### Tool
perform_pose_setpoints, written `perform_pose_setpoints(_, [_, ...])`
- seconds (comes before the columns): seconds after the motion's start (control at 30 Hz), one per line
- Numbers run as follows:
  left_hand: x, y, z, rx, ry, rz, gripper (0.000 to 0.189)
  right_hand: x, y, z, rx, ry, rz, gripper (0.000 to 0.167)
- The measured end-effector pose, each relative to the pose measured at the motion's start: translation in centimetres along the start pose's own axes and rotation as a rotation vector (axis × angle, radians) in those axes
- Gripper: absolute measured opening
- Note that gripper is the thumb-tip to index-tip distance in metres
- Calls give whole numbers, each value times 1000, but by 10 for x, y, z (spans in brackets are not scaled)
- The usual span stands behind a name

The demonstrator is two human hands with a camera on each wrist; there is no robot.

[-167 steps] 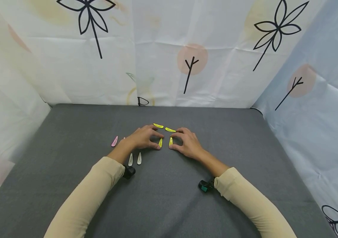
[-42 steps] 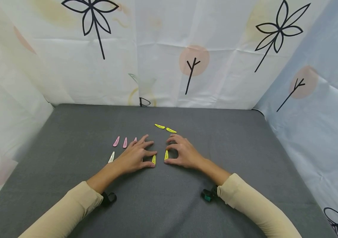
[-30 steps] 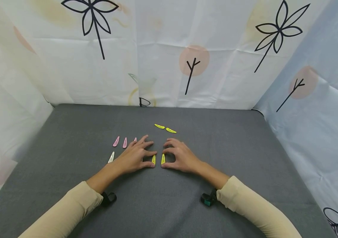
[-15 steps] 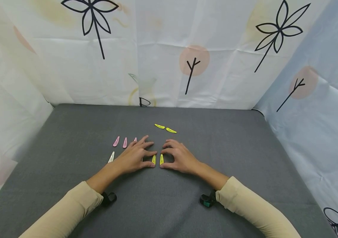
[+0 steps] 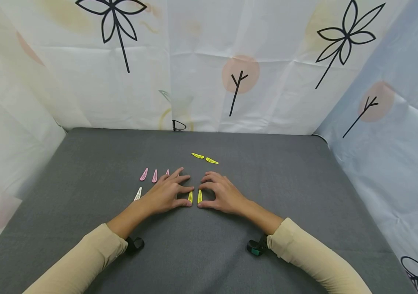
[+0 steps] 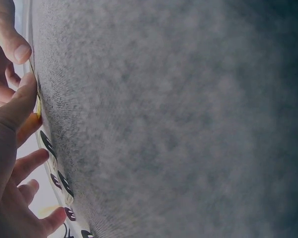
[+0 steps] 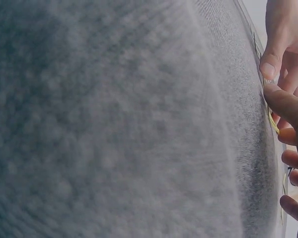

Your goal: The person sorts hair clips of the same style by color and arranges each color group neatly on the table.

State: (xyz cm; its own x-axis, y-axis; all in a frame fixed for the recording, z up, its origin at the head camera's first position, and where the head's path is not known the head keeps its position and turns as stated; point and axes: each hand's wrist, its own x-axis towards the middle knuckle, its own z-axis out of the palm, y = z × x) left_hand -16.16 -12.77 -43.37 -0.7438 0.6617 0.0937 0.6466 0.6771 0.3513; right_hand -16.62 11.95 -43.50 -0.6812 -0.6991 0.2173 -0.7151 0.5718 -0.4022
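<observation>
My left hand [image 5: 163, 197] pinches a yellow snap hair clip [image 5: 190, 197] between thumb and index finger, its other fingers spread. Opposite it, my right hand [image 5: 225, 194] holds a second yellow hair clip [image 5: 199, 197] the same way. Both clips lie on the grey table, upright in the head view, side by side with a small gap. In the left wrist view the left clip [image 6: 38, 106] shows as a thin yellow edge by the fingertips. The right wrist view shows the right clip [image 7: 273, 123] between thumb and finger.
Two more yellow clips [image 5: 197, 155] [image 5: 212, 161] lie slanted farther back. Pink clips [image 5: 143, 174] [image 5: 154, 176] stand in a row at the left, one partly behind my left fingers. A white clip [image 5: 137, 194] lies by my left wrist. A printed cloth [image 5: 201, 81] borders the grey table [image 5: 267, 163].
Both hands have come nearer from beside the far yellow clips, each with its clip. Over the last second or so, the right hand has slid its clip left towards the other; the left hand stays.
</observation>
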Motion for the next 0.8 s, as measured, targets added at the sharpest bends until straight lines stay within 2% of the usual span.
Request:
perform_pose_setpoints(0.43, [0,-1,-1,0,-17,-5,54,-2,1,2,-8,13,-24,47])
perform_pose_setpoints(0.8, [1,0,-2,-4,-32,-14,54,1,3,-3,5,32,5,47])
